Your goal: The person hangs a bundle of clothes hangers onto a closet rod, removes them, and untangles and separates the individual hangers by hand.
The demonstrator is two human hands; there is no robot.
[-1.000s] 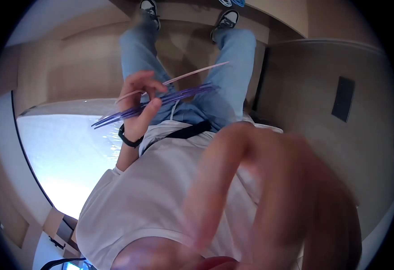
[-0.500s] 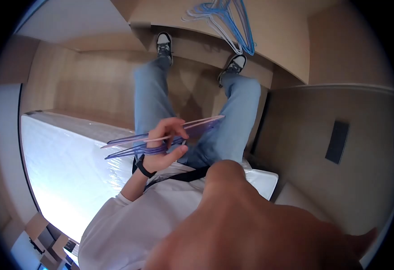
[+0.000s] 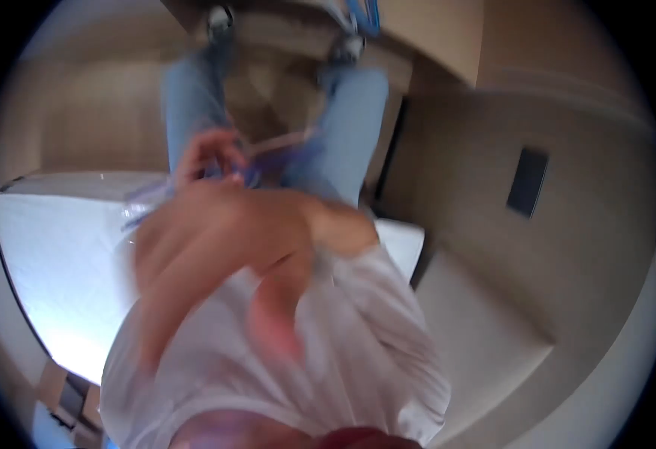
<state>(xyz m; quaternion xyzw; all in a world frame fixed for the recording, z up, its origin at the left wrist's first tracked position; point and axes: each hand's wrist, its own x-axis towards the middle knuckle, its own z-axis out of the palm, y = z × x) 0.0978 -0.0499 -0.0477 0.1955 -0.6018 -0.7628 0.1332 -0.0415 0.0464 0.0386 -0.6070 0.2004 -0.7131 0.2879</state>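
Observation:
My left hand (image 3: 212, 153) is over my lap, its fingers curled around several thin purple and pink clothes hangers (image 3: 287, 153). The hangers reach out on both sides of it and are smeared by motion. Close to the camera, my right hand (image 3: 223, 239) looms large and blurred. Its thumb is apart from its stretched fingers, and nothing shows in it. It covers the left wrist and part of the hangers.
My legs in jeans (image 3: 347, 142) stretch forward. Blue hangers (image 3: 365, 15) lie on a wooden surface (image 3: 440, 37) at the top. To the left is a plastic-wrapped white mattress (image 3: 51, 247). A dark rectangle (image 3: 529, 182) marks the brown panel at right.
My right hand has swung from the lower right to the left, in front of my chest. The view has shifted, so legs and hangers appear higher and further left. My left hand keeps the hangers.

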